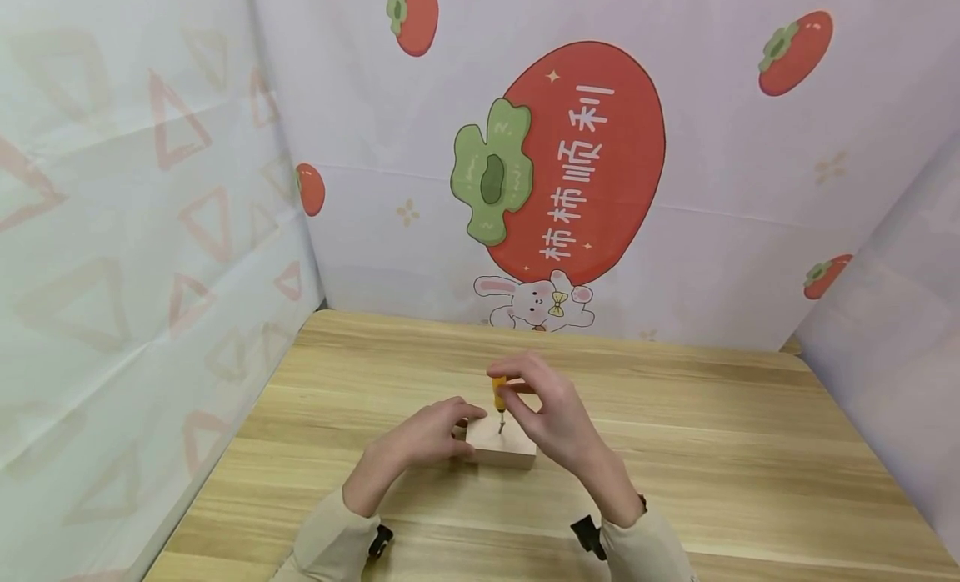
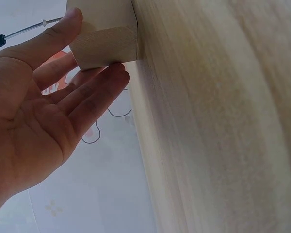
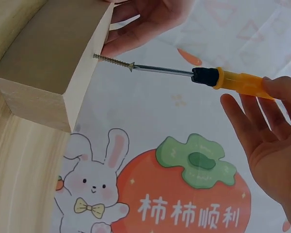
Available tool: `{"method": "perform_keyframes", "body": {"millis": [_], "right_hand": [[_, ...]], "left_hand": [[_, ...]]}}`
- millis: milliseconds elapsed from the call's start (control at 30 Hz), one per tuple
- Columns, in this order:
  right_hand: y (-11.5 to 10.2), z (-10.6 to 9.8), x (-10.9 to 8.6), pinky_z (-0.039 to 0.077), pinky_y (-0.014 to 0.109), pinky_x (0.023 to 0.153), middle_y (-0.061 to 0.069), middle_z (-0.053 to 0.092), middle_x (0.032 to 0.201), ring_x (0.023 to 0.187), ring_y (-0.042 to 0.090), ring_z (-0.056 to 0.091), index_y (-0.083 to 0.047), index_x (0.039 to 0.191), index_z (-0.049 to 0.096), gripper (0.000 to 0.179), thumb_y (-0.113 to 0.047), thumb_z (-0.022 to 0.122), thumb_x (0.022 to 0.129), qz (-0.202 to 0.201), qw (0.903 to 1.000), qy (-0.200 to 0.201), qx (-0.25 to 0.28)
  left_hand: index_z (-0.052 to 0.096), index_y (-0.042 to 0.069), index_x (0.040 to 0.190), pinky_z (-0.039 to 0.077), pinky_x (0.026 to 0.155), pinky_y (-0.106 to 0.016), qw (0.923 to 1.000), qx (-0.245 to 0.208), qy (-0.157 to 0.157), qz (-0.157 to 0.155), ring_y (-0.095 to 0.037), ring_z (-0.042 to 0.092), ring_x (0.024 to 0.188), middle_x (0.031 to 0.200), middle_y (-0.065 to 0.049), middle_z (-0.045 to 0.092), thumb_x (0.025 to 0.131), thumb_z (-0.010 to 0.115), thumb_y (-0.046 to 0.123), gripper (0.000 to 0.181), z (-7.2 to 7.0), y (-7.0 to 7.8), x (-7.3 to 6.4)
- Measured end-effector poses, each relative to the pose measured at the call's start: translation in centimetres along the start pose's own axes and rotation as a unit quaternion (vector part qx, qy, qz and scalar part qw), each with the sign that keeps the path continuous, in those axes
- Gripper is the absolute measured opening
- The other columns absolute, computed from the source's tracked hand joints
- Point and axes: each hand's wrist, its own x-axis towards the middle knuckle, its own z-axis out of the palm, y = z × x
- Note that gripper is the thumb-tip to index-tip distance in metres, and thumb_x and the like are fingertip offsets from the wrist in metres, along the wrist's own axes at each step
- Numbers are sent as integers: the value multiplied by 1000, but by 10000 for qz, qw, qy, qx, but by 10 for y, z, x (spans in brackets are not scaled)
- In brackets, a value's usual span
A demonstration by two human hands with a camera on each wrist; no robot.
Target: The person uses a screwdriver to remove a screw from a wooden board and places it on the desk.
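A pale wooden block (image 1: 501,457) lies on the table in front of the person. My left hand (image 1: 431,432) holds its left end, thumb on the near side and fingers on the far side. A screw (image 3: 114,61) stands up from the block's top face, its tip at the wood and most of its thread showing. The tip of a screwdriver (image 3: 242,83) with a yellow handle and black collar meets the screw head, in line with it. My right hand (image 1: 555,407) pinches the handle near its top end between thumb and fingers.
The wood-grain table (image 1: 712,449) reaches back to a white backdrop (image 1: 360,240) printed with persimmons and a rabbit. A white side cloth (image 1: 112,257) with triangles hangs at the left. Black wrist mounts (image 1: 588,536) sit by both sleeves.
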Motion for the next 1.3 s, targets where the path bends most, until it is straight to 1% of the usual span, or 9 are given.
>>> {"method": "perform_keyframes", "body": {"millis": [133,233,300,533,667,800,900,1067,1300], "right_hand": [[1,0,-2,61,33,81,8,61,112,104,20,63,-7,108,67,32,5,78,80,83,9996,189,-167],[2,-1,-3,61,31,76,8,59,108,97,18,63,-7,104,68,32,5,81,76,141,9991,333,-205],[2,-2,-2,61,30,74,7,61,107,94,18,65,-7,105,68,32,6,79,78,119,9991,368,-183],[4,-2,0,60,30,80,10,69,118,103,22,70,-6,118,68,37,12,66,86,73,9998,176,56],[5,-1,0,60,32,81,10,67,119,105,21,68,-8,113,70,33,9,71,85,91,9998,147,107],[4,-2,0,61,32,77,8,64,111,96,19,67,-9,110,71,33,6,76,82,39,9997,184,124],[4,-2,1,61,30,75,7,66,110,92,18,69,-8,113,70,35,9,74,82,-17,9998,194,54],[3,-4,0,61,31,76,9,67,114,97,20,69,-6,119,68,41,13,70,83,-68,9999,100,-83],[-1,-9,-2,59,23,80,7,67,117,98,19,69,-8,118,69,42,14,69,82,-75,9998,16,-196]], "left_hand": [[63,10,133,51,99,-41,10000,8,-24,-25,-22,63,114,126,-7,63,86,78,23,51,0,0,0],[63,9,133,51,99,-41,10000,39,-38,-21,-22,63,114,126,-7,63,86,78,23,51,0,1,0],[63,9,133,51,98,-41,10000,56,-35,-13,-22,63,114,125,-7,63,86,78,23,51,0,0,0],[63,10,133,52,98,-40,9999,107,-28,-41,-22,63,113,124,-7,64,86,78,23,51,0,0,1],[63,9,133,52,97,-41,9999,105,-48,-12,-23,63,112,124,-8,64,86,78,23,51,-1,1,1],[62,9,134,52,97,-41,9999,94,-62,-43,-23,63,113,125,-8,63,86,78,24,52,-1,0,1],[62,9,134,52,98,-42,9999,84,-45,-56,-23,63,114,126,-8,63,86,78,24,52,-1,0,1],[62,9,134,51,98,-42,9999,84,-46,-63,-23,63,113,124,-8,63,86,78,23,52,-2,0,1],[62,9,134,52,98,-41,9999,108,-70,-56,-22,63,113,123,-7,64,86,78,24,52,-1,-1,1]]}}
